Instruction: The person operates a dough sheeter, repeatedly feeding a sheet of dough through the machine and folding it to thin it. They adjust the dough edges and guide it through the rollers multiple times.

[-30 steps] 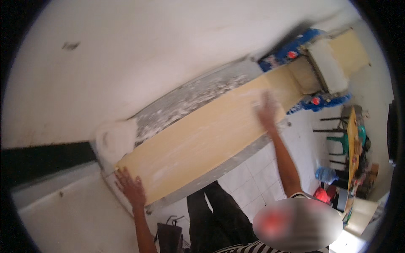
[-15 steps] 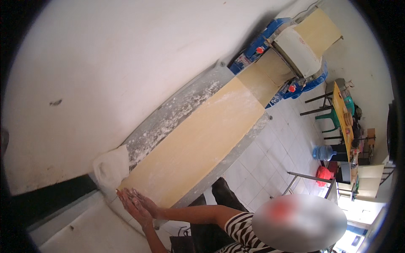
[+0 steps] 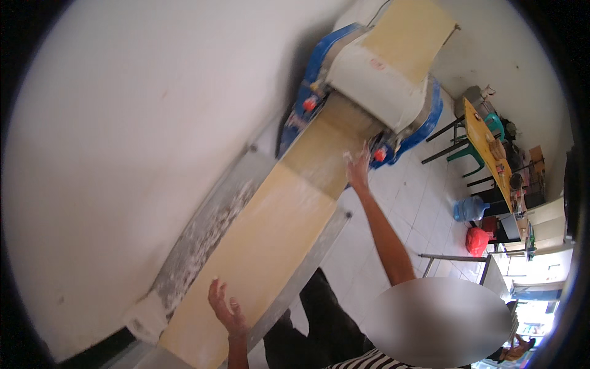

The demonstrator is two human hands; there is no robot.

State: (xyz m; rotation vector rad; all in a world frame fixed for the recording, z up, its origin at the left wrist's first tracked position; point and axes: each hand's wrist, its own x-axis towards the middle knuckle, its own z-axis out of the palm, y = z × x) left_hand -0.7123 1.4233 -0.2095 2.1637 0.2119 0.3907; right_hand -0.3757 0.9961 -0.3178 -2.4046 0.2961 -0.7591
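A long sheet of pale yellow dough (image 3: 246, 258) lies on a flour-dusted grey metal board (image 3: 190, 246) and runs up to a blue and white rolling machine (image 3: 381, 86) with red knobs. My left hand (image 3: 227, 307) is over the near part of the sheet, fingers apart and curved, holding nothing. My right hand (image 3: 357, 166) reaches to the machine, beside its right red knob (image 3: 380, 154), fingers apart and dusted white; whether the fingertips touch the machine is unclear. A white bundle (image 3: 144, 320) sits at the board's near end.
A white wall (image 3: 123, 141) runs along the left. To the right are a yellow table (image 3: 476, 132), a green chair (image 3: 467, 166), a blue water jug (image 3: 472, 208), a red plastic bag (image 3: 477, 242) and a metal-framed stand (image 3: 452, 257) on the tiled floor (image 3: 393, 197).
My hands were together at the sheet's near end half a second ago; now they are apart, the right one up by the machine. The view has swung toward the machine.
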